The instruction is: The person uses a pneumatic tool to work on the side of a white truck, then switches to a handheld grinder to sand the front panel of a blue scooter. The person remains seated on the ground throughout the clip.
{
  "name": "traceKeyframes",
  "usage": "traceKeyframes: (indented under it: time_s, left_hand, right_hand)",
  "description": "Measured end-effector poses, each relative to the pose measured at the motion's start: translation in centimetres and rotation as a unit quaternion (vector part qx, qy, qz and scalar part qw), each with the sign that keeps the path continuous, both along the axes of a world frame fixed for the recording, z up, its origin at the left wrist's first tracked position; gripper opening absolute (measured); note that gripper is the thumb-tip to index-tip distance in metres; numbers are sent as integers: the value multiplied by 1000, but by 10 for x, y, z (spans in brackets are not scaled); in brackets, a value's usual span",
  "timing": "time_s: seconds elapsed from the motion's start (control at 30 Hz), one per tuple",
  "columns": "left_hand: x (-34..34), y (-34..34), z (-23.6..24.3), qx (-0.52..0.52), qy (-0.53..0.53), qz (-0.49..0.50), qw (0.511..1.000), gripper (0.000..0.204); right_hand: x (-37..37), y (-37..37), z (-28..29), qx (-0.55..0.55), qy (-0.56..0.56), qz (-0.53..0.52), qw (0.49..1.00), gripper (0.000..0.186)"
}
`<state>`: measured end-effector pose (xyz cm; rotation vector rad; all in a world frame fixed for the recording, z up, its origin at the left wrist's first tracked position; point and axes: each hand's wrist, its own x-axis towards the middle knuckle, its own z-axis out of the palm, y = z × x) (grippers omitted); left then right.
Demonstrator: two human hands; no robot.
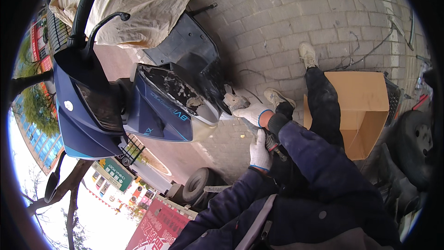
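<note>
A blue motor scooter (159, 111) fills the left and middle; the panel below its seat area is scuffed, with peeling dark and white patches (175, 91). My right hand (252, 112), in a white work glove, is closed round a dirty grey piece (235, 102) close to the scooter's end. Just below, my left hand (260, 152), gloved too, is closed round a long dark hand tool (272, 143) with red on it. I cannot tell whether the grey piece and the tool are one thing, since my hands cover the stretch between.
An open cardboard box (356, 106) stands right of my legs on the grey paving (286, 14). A pale cloth (125, 7) drapes over the scooter's far part. Dark wheel parts (414, 136) lie at the far right, a tyre (198, 185) below the scooter. Thin cable (356, 60) crosses the paving.
</note>
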<state>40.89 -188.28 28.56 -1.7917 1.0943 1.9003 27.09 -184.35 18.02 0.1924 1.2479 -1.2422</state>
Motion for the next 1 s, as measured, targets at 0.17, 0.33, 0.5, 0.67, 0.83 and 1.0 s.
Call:
traceKeyframes:
  time_s: [0.17, 0.33, 0.5, 0.67, 0.83, 1.0]
  left_hand:
    - [13, -7, 5, -16, -41, -8, 999, 43]
    - [20, -9, 9, -56, -41, -79, 995, 51]
    - [12, -19, 3, -136, -26, -199, 970, 52]
    - [6, -20, 5, -131, -7, -182, 974, 60]
    - [9, -17, 13, -126, -69, -201, 969, 60]
    - [9, -21, 2, -157, -52, -246, 955, 60]
  right_hand:
    - [32, -18, -9, 35, -32, -7, 999, 87]
    - [56, -18, -13, -33, -115, -125, 985, 81]
    - [48, -28, -24, -88, -128, -198, 968, 70]
    - [47, -30, -17, -62, -183, -208, 959, 63]
    - [57, -27, -12, -44, -177, -195, 964, 54]
    - [57, -35, -24, -80, -229, -259, 935, 52]
